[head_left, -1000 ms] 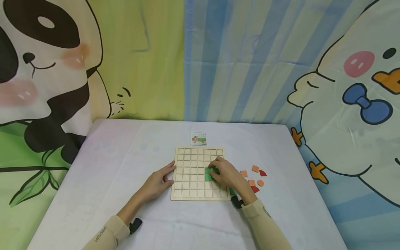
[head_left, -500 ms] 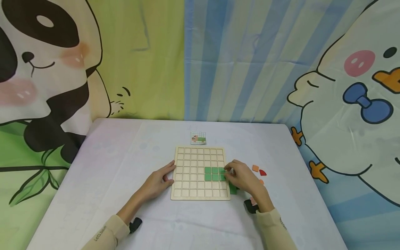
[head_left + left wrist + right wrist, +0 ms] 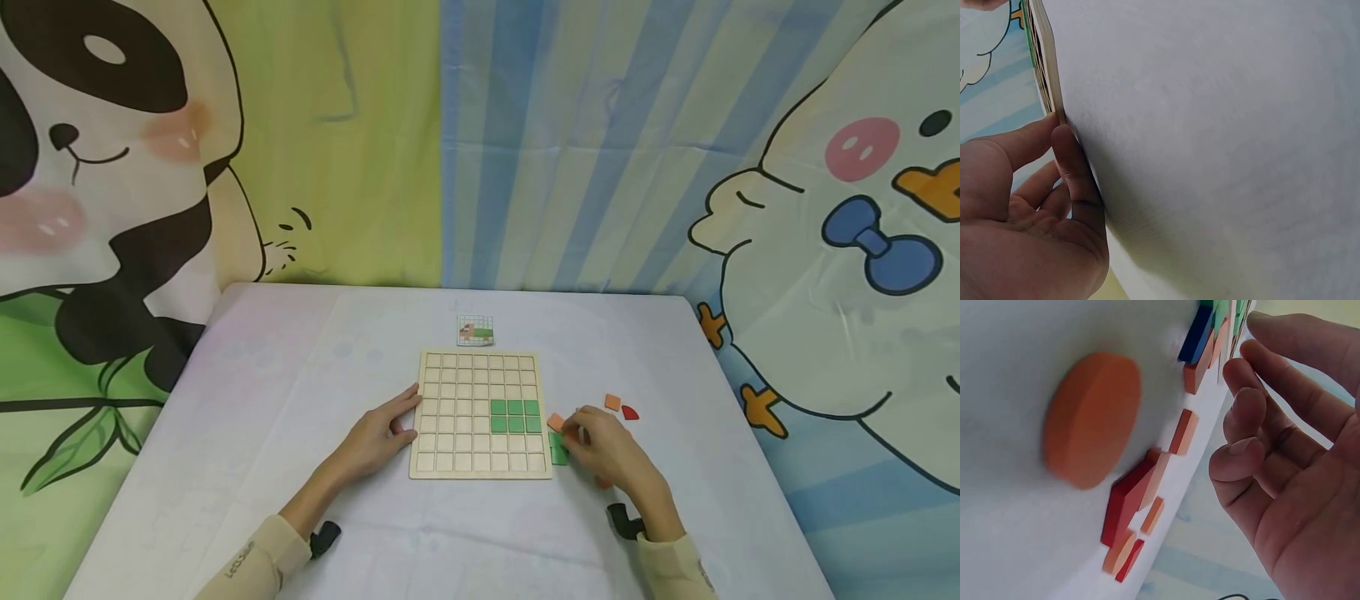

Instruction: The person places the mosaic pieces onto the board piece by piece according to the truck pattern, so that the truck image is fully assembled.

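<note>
On the white table lies a pale wooden grid board (image 3: 450, 400), with several green square tiles (image 3: 515, 424) set in cells on its right side. My left hand (image 3: 378, 433) touches the board's left edge with thumb and finger spread along it; the left wrist view shows fingertips at the board's edge (image 3: 1047, 56). Right of the board, my right hand (image 3: 603, 446) hovers beside an orange tile (image 3: 556, 422) and loose green tiles (image 3: 558, 450). Its fingers (image 3: 1244, 425) are loosely bent in the right wrist view, with nothing seen between them.
Beyond the board lies a small picture card (image 3: 476, 331). To the right are an orange square (image 3: 612, 402) and a red piece (image 3: 630, 412). The right wrist view shows an orange disc (image 3: 1094, 422), a red piece (image 3: 1125, 500) and a blue tile (image 3: 1197, 334).
My right hand has drawn away from the green tiles on the board and moved right, uncovering them and the orange tile beside the board. My left hand stays at the board's edge.
</note>
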